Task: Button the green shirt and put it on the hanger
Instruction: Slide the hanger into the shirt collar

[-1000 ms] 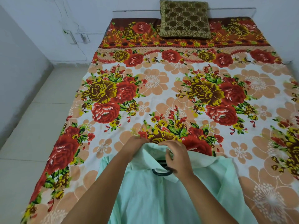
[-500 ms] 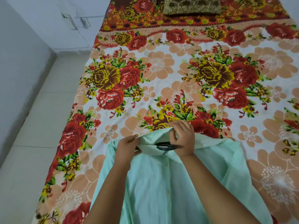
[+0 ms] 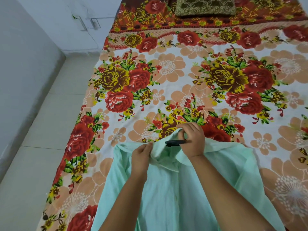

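The green shirt (image 3: 175,189) is lying flat on the near part of the bed (image 3: 183,77), its pale mint body running down toward the bottom edge of the view and its collar pointing up the mattress. Both forearms are reaching in from below and meeting at the neck. The left hand (image 3: 141,155) is curling its fingers round a bunch of fabric on the left side of the collar, knuckles up, gripping it tight. The right hand (image 3: 193,139) is sitting just beyond it, thumb and fingers pinching the far edge of the collar and lifting it a little off the sheet. The two hands are working close together, almost touching.

Poking out from under the right palm is the black hook of the hanger (image 3: 175,142), lying sideways across the neck opening. The rest of the hanger is hiding under cloth, and whether the right hand is also holding the hook I cannot tell. One collar point is folding out below the hands.

The floral bedsheet (image 3: 116,80), all red and yellow roses on white and peach, is covering the whole bed. A brown patterned cushion (image 3: 205,5) is resting at the head end, well apart from the shirt. Pale floor tiles (image 3: 41,147) are running along the left side.
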